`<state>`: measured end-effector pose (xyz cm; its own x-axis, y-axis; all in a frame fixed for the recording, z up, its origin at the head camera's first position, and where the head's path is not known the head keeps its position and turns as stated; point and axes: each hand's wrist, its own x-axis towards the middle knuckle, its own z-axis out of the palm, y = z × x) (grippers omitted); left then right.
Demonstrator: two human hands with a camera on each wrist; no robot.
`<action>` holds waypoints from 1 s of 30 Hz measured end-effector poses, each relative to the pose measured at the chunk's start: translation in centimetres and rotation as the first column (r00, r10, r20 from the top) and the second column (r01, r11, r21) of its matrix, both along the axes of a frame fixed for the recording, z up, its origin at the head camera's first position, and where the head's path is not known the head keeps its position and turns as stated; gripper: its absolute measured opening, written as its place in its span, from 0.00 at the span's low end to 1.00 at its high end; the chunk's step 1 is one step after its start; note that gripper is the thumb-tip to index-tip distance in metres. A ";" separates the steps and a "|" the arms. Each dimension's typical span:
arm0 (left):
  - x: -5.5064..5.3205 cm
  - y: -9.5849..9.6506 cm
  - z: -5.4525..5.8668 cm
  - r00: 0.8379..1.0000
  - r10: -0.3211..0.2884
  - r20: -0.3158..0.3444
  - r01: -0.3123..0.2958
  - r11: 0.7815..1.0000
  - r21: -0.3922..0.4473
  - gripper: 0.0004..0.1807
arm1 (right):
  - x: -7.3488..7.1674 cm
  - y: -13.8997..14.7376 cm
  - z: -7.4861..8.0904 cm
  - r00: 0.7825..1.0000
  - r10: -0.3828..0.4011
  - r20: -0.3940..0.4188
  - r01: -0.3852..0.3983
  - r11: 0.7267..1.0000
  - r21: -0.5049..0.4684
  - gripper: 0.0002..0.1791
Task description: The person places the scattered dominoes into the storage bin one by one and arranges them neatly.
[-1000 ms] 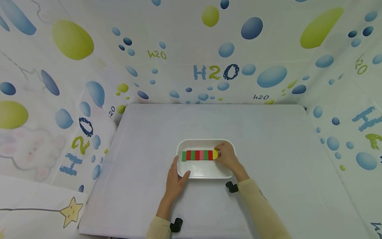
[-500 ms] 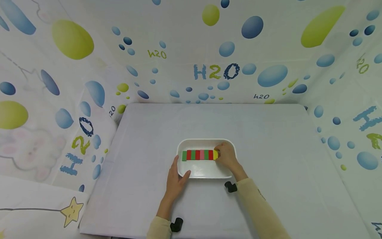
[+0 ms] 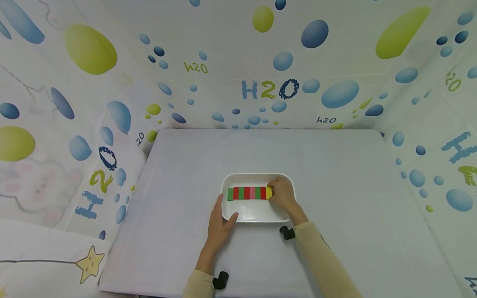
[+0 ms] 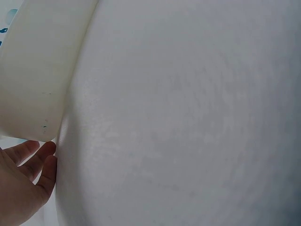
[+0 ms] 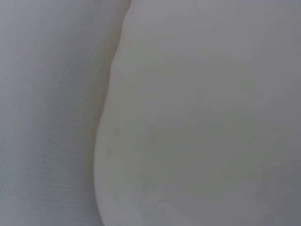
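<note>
A white tray (image 3: 257, 213) lies on the cloth-covered table in the head view. Inside it, a row of coloured blocks (image 3: 247, 193) in green, red and pink runs side by side. At the row's right end is a yellow block (image 3: 269, 193), pinched by the fingertips of my right hand (image 3: 284, 193), which partly cover it. My left hand (image 3: 219, 223) rests at the tray's near left corner, fingers extended along the left side and thumb by the near rim. The left wrist view shows its fingers (image 4: 47, 174) against the tray's outer wall (image 4: 37, 70).
The white table (image 3: 335, 174) extends around the tray. Patterned cloth walls (image 3: 223, 33) rise behind it and on both sides. A black wrist camera (image 3: 220, 280) sits at the left cuff, another at the right. The right wrist view shows only blurred pale surfaces.
The right wrist and sleeve have shifted slightly to the left. The blocks, tray and left hand look the same, and the right fingertips stay on the yellow block.
</note>
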<state>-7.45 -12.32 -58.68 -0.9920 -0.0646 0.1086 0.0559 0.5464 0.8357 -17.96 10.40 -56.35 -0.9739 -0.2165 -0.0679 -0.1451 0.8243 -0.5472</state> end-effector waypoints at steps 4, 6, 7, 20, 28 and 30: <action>0.0 0.0 0.0 1.000 0.003 0.008 -0.003 1.000 0.005 0.45 | 0.1 0.0 0.0 1.000 0.005 -0.012 -0.005 1.000 0.000 0.22; 0.0 0.0 -0.1 1.000 0.004 0.014 -0.004 1.000 0.003 0.45 | 0.1 0.0 0.0 1.000 0.002 -0.009 -0.002 1.000 0.000 0.22; 0.0 0.0 -0.1 1.000 0.004 0.016 -0.004 1.000 0.002 0.45 | 0.1 0.0 -0.1 1.000 0.001 -0.005 -0.001 1.000 0.000 0.22; 0.0 0.0 -0.3 1.000 0.002 -0.019 -0.003 1.000 -0.015 0.44 | 0.1 -0.1 -0.2 0.997 -0.019 0.069 0.023 0.998 -0.059 0.22; 0.0 0.0 -0.1 1.000 -0.001 -0.026 0.001 1.000 -0.013 0.44 | 0.0 -0.2 -0.4 0.993 -0.048 0.112 0.057 0.996 -0.075 0.23; 0.0 0.0 -0.1 1.000 -0.002 -0.022 0.002 1.000 -0.013 0.44 | 0.1 -0.2 -0.5 0.991 -0.056 0.117 0.065 0.995 -0.073 0.24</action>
<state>-7.47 -12.33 -58.76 -0.9894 -0.0614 0.1315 0.0754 0.5568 0.8272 -17.89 10.15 -56.83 -0.9720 -0.1662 -0.1659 -0.0285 0.7847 -0.6192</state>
